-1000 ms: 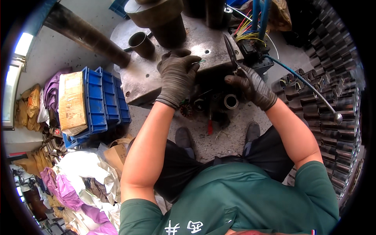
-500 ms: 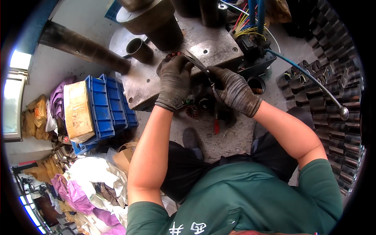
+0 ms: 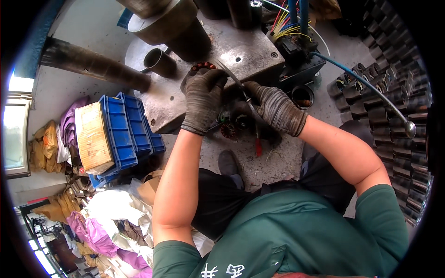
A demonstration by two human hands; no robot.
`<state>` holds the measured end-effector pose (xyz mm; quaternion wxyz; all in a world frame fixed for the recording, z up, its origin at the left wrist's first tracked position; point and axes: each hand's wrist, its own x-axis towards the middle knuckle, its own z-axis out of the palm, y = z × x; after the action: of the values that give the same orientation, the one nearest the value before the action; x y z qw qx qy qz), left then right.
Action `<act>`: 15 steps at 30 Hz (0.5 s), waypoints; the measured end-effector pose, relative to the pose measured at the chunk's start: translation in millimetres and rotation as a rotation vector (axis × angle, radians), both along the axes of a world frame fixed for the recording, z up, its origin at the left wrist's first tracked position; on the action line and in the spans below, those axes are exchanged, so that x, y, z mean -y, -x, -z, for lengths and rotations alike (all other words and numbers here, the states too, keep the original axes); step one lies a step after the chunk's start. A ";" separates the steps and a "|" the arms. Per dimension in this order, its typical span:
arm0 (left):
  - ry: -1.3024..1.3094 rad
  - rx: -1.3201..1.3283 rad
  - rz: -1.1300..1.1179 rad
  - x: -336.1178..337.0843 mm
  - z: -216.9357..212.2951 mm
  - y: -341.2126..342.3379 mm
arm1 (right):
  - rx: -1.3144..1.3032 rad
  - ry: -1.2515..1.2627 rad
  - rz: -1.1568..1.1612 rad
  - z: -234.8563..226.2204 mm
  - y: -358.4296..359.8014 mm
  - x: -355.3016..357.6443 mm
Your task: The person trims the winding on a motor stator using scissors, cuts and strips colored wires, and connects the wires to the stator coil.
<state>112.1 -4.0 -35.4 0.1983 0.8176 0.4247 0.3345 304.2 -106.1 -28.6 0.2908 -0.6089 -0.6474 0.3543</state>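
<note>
My left hand, in a dirty grey-brown knit glove, is closed around a ring-shaped part with red-brown windings, likely a motor stator. Its far edge shows past the fingers, and the rest is hidden. A matching glove covers my right hand, which is closed on a pair of scissors. The long blades point up and left, beside the fingers of my left hand. Both hands are over the near edge of a thick metal press table. Below them lies another wound ring, partly in shadow.
A short metal cylinder stands on the table beside a large stepped press ram. Blue crates and a cardboard box are at left. Many dark cylinders are stacked at right, behind a ball-ended lever.
The scissors and both hands stay close together. More of the wound ring now shows beyond my left fingers. The whole view has shifted slightly.
</note>
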 end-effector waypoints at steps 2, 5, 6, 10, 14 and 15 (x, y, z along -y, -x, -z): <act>0.009 0.047 0.005 1.5 -1.0 -1.1 | -0.039 -0.029 0.012 14.8 0.8 0.3; -0.158 -0.069 0.046 -0.1 -4.6 1.3 | -0.119 -0.083 -0.005 27.2 -1.7 2.4; -0.117 -0.060 0.040 0.6 -5.1 1.4 | -0.159 -0.106 -0.029 28.7 -3.4 3.1; 0.010 0.080 0.011 6.0 -11.3 0.2 | -0.174 -0.145 0.067 23.6 -7.9 5.7; -0.117 -0.037 0.004 0.6 -2.8 7.4 | -0.161 -0.142 0.123 21.2 -9.7 2.9; -0.119 -0.034 -0.003 -0.1 -2.0 7.5 | -0.158 -0.144 0.117 24.1 -9.7 3.2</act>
<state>104.6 -3.9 -33.4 0.1415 0.8329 0.4083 0.3456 313.9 -109.3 -52.8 0.4040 -0.5932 -0.6097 0.3363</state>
